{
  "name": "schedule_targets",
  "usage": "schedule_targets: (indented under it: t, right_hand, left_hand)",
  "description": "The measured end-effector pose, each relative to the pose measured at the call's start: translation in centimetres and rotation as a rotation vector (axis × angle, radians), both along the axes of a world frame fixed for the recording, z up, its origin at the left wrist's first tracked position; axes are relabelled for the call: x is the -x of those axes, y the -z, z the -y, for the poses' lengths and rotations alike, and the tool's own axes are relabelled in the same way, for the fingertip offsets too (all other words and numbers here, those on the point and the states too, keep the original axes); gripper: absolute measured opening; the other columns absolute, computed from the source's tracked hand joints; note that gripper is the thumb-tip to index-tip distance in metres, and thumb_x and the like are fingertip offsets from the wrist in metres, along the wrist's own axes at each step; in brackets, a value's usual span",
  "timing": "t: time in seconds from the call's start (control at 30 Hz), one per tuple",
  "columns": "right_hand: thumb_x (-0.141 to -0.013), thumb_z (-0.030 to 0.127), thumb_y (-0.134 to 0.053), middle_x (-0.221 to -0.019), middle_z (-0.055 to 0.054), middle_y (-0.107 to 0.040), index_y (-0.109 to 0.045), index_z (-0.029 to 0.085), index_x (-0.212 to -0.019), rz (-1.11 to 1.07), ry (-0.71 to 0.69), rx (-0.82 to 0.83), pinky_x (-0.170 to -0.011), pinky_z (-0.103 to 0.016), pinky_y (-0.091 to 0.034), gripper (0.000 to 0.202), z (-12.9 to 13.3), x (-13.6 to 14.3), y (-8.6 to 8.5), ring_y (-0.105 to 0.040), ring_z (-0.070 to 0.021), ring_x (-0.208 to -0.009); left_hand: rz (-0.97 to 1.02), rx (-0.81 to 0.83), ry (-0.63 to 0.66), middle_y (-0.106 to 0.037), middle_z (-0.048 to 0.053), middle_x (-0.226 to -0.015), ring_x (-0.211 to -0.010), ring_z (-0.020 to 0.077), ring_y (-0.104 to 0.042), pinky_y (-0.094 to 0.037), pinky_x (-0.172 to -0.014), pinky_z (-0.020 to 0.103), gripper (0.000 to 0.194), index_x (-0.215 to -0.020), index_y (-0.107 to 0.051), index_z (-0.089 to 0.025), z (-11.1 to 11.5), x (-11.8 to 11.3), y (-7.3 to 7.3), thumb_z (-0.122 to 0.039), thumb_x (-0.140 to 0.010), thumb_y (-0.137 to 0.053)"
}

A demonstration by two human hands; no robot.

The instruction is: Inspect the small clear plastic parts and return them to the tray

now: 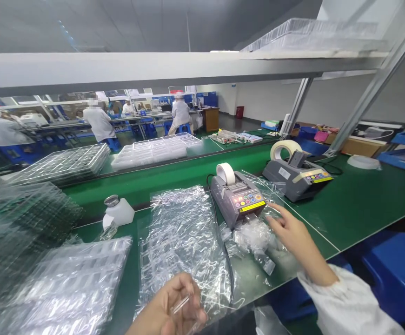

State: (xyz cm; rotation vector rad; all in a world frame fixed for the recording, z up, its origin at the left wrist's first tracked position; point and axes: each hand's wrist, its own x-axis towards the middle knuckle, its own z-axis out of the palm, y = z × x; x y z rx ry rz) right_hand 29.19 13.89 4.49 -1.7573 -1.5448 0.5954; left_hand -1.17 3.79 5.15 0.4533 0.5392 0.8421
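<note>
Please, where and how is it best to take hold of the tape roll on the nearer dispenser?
The tape roll is probably best pinched at its upper rim, across both flat sides, from above: it stands on edge, its top sticking up above the dispenser, which hides its lower part.

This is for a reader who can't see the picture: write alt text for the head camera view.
A person's left hand holds a small clear piece at a green workbench, the right hand extended beside a grey tape dispenser. A crinkled clear plastic sheet lies left of it, a second dispenser stands right, and clear trays fill the far left.
</note>
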Motion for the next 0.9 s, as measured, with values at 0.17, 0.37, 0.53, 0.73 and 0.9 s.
schedule_targets:
  t: [0.17,0.37,0.53,0.73,0.9]
  right_hand:
    - [-0.064,0.06,-0.064,-0.043,0.012,-0.023,-0.058,0.012,-0.079,-0.748,0.045,0.188,-0.04,-0.021,-0.014,0.051,0.9,1.8,1.7,-0.018,-0.0049,-0.04]
    - [-0.054,0.055,-0.074,-0.037,0.014,-0.025,-0.058,0.012,-0.076,-0.985,0.032,0.282,-0.038,-0.018,-0.008,0.051,0.2,2.7,2.1,-0.015,-0.0017,-0.035]
    - [-0.054,0.048,-0.076,-0.036,0.014,-0.025,-0.055,0.014,-0.069,-1.052,0.011,0.287,-0.035,-0.017,-0.008,0.043,-0.4,2.8,2.6,-0.015,-0.0011,-0.033]
    - [-0.05,0.041,-0.08,-0.037,0.013,-0.024,-0.04,0.019,-0.054,-1.075,0.008,0.253,-0.035,-0.017,-0.011,0.046,-0.4,3.0,2.4,-0.015,-0.0006,-0.034]
    - [-0.051,0.043,-0.082,-0.04,0.013,-0.022,-0.044,0.018,-0.058,-1.073,0.004,0.193,-0.036,-0.017,-0.011,0.046,0.9,3.2,0.4,-0.015,-0.0008,-0.036]
  left_hand:
    - [-0.003,0.022,-0.072,-0.064,-0.001,-0.078,-0.078,0.0146,-0.065,-0.047,-0.074,0.023,0.046,-0.08,-0.066,-0.021,0.7,0.8,0.4,-0.036,-0.041,-0.085]
    - [-0.033,-0.015,-0.1,-0.062,0.0,-0.076,-0.077,0.0143,-0.063,-0.047,-0.075,0.025,0.045,-0.077,-0.067,-0.021,1.1,1.2,0.8,-0.041,-0.041,-0.084]
    - [-0.053,-0.027,-0.095,-0.061,0.0,-0.077,-0.076,0.0134,-0.062,-0.046,-0.076,0.024,0.044,-0.077,-0.066,-0.021,1.0,0.9,1.0,-0.041,-0.042,-0.084]
    - [-0.05,-0.047,-0.078,-0.061,0.0,-0.078,-0.078,0.014,-0.061,-0.047,-0.076,0.024,0.045,-0.079,-0.065,-0.02,0.8,0.9,1.0,-0.04,-0.043,-0.084]
    - [-0.078,0.009,-0.146,-0.063,0.0,-0.076,-0.075,0.013,-0.062,-0.049,-0.076,0.026,0.043,-0.08,-0.067,-0.019,0.5,0.4,0.7,-0.041,-0.046,-0.082]
